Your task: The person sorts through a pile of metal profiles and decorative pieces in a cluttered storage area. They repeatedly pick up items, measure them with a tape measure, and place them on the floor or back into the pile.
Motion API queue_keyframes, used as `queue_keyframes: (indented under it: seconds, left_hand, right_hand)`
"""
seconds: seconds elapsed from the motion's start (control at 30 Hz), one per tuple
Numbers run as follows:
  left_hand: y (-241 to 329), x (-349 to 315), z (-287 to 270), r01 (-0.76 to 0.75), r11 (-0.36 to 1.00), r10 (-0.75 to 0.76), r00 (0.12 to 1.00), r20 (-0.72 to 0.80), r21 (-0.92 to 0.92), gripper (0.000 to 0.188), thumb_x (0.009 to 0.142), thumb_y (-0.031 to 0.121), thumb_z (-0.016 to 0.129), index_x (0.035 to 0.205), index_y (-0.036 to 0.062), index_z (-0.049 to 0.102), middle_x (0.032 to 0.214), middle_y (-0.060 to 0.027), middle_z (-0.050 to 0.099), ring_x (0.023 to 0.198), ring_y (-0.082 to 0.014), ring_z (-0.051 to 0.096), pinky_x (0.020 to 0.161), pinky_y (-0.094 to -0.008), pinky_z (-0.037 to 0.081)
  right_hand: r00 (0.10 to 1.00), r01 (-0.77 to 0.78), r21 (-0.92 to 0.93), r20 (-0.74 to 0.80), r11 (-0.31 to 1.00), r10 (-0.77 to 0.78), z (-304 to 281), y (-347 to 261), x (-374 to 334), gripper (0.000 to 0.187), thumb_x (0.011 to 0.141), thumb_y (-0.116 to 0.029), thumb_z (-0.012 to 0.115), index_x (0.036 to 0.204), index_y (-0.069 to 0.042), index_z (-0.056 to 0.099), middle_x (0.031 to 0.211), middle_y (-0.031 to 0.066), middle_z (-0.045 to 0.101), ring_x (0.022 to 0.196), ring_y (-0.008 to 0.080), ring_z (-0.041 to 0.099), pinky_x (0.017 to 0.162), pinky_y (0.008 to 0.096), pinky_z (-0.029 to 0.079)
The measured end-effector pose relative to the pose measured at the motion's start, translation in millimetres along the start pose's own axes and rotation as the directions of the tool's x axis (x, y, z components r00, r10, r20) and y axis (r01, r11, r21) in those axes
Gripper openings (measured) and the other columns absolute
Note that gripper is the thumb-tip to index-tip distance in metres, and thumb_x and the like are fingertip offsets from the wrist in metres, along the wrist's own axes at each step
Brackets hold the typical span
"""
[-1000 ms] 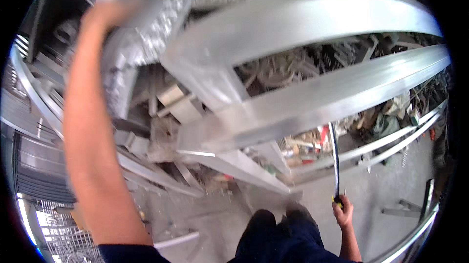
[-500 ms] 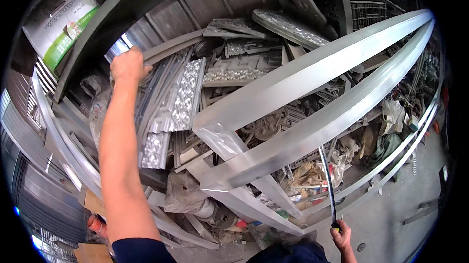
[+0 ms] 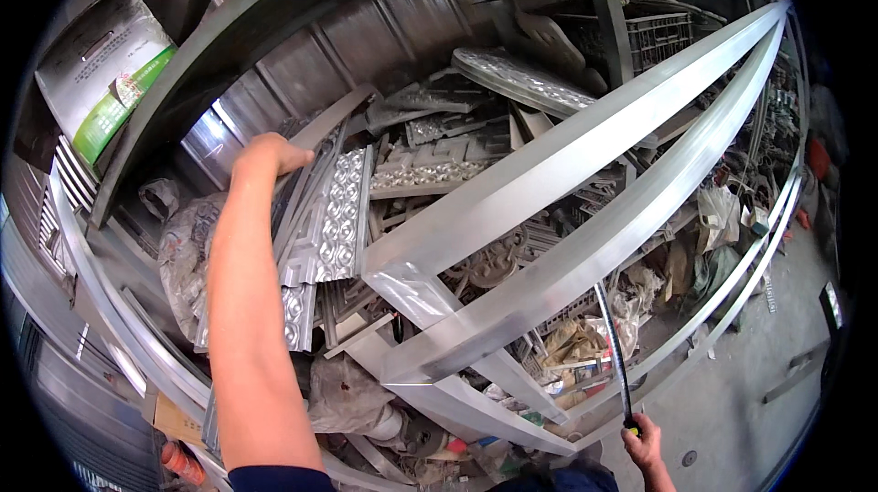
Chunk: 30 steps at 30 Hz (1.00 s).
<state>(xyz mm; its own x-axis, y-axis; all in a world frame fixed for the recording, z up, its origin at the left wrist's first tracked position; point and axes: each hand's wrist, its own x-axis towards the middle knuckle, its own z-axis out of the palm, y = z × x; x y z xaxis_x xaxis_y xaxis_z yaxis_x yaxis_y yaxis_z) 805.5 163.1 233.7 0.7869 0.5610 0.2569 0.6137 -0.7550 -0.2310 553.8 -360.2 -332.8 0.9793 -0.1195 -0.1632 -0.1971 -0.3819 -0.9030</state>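
Note:
My left arm reaches far over a heap of metal offcuts. My left hand (image 3: pixel 265 157) is closed round the near end of a flat grey metal strip (image 3: pixel 335 119); the fingertips are partly hidden. Beside that hand lie long profiles and an embossed silver panel (image 3: pixel 345 208). At the lower right, my right hand (image 3: pixel 643 442) grips a black and yellow tape measure (image 3: pixel 631 427). Its blade (image 3: pixel 614 346) is drawn out and runs up to the lower beam of a silver metal frame (image 3: pixel 585 245), where its tip is hidden.
The frame's long beams cross from the centre to the upper right. A white and green carton (image 3: pixel 105 71) stands upper left near a dark curved beam (image 3: pixel 174 90). Plastic bags (image 3: pixel 187 245) and an orange object (image 3: pixel 183 463) lie left. Grey floor (image 3: pixel 732 401) shows lower right.
My left hand has moved a little right and nearer, and less of the metal strip shows beyond it. The view has shifted slightly. My right hand still holds the tape measure with its blade out.

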Motion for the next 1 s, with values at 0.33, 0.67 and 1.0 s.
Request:
queue_keyframes:
  seconds: [0.33, 0.67, 1.0]
  left_hand:
    - [18.0, -49.6, 73.0, -0.142, 0.953, 0.181, 0.975, 0.128, -0.268, 0.058, 0.054, 0.027, 0.088, 0.099, -0.0051, 0.071, 0.102, -0.0214, 0.071, 0.091, -0.0321, 0.07, 0.082, -0.0364, 0.055]
    - [19.9, -79.5, 49.1, 0.041, 0.985, -0.069, 0.984, -0.166, -0.166, 0.055, 0.062, 0.022, 0.082, 0.11, 0.0034, 0.064, 0.112, -0.0188, 0.068, 0.106, -0.0319, 0.067, 0.092, -0.0388, 0.053]
    - [-135.3, -126.6, -10.0, -0.131, 0.82, 0.098, 0.991, -0.088, -0.557, 0.03, 0.057, 0.018, 0.08, 0.077, -0.0027, 0.068, 0.068, -0.0052, 0.064, 0.06, -0.013, 0.057, 0.057, -0.0305, 0.047]
  right_hand:
    - [0.974, 0.205, 0.042, 0.089, 0.978, -0.208, 18.7, 7.7, 11.5, 0.032, 0.074, -0.018, 0.07, 0.098, 0.003, 0.063, 0.071, 0.0087, 0.062, 0.065, 0.014, 0.058, 0.061, 0.0316, 0.048]
    - [0.968, 0.22, 0.095, 0.101, 0.971, -0.229, -5.7, 6.9, 13.6, 0.035, 0.07, -0.018, 0.069, 0.097, 0.004, 0.063, 0.071, 0.0113, 0.062, 0.064, 0.0181, 0.059, 0.06, 0.033, 0.049]
    - [0.971, 0.227, 0.07, 0.056, 0.971, -0.231, -14.6, 33.7, 19.7, 0.036, 0.071, -0.018, 0.067, 0.098, 0.005, 0.063, 0.073, 0.0126, 0.062, 0.065, 0.0187, 0.059, 0.062, 0.033, 0.049]
